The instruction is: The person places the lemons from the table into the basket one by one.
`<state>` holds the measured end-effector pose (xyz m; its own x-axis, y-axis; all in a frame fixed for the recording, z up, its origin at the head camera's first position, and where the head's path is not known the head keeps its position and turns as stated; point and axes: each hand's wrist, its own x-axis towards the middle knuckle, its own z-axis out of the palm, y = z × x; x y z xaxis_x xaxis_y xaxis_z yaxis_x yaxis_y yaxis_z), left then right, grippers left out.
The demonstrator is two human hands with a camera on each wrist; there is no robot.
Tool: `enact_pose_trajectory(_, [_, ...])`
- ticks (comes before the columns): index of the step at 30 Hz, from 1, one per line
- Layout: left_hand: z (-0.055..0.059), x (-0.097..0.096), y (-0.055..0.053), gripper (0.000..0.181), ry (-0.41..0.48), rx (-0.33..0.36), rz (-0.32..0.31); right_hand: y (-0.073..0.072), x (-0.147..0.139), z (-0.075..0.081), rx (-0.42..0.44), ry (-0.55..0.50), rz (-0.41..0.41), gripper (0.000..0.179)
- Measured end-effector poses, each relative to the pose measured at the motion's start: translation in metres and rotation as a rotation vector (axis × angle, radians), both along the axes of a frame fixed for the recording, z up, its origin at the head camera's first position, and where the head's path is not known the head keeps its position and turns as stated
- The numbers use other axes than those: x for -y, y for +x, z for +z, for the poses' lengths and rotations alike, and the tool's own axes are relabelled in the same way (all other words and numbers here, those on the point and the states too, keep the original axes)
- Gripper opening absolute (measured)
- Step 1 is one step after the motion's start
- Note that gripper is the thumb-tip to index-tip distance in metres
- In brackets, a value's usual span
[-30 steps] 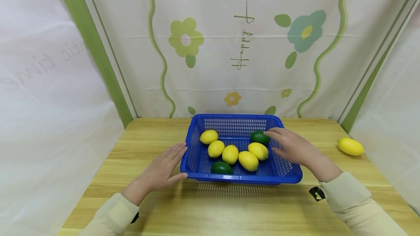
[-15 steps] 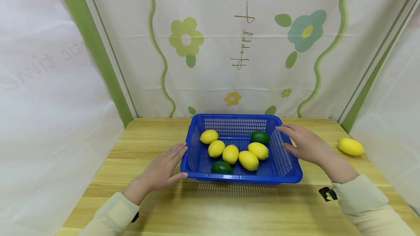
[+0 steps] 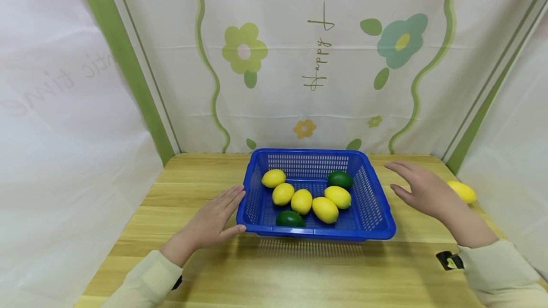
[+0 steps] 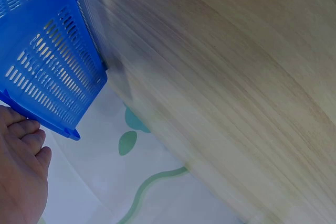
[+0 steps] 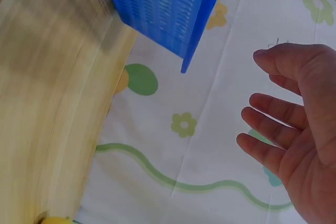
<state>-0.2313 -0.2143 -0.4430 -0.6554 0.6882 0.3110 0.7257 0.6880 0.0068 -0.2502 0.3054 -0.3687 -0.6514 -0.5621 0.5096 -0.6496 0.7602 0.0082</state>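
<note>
A blue plastic basket (image 3: 317, 233) with slotted walls stands on the wooden table. Several lemons (image 3: 283, 194) lie inside it. Two dark green oval fruits share the basket, one at the back right (image 3: 340, 179) and one by the front wall (image 3: 290, 219). My left hand (image 3: 211, 220) rests its fairly straight fingers against the basket's left rim. To the right of the basket, my right hand (image 3: 428, 191) hovers over the table with loosely spread fingers and holds nothing. Partly hidden behind that hand is an elongated yellow fruit (image 3: 464, 192) on the table.
The wooden table (image 3: 325, 279) runs back to a white curtain (image 3: 274, 103) printed with flowers. More white sheeting hangs along the left (image 3: 64, 165) and right (image 3: 513, 122) sides. A black strap (image 3: 447, 261) shows at the right sleeve.
From over the green fruit at the basket's back right, my right hand has moved out across the rim to the right, empty. My left hand and the fruits in the basket stay put.
</note>
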Motion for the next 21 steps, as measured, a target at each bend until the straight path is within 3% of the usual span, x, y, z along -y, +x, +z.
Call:
enact_pose_trajectory(12, [0.0,-0.001,0.001,0.079,0.001,0.007,-0.002,0.007,-0.033,-0.006,-0.003,-0.018,-0.117,0.06])
enact_pose_trajectory(21, [0.001,-0.001,0.001,0.08,0.014,0.002,-0.007,0.008,-0.055,-0.008,-0.007,-0.035,-0.148,0.058])
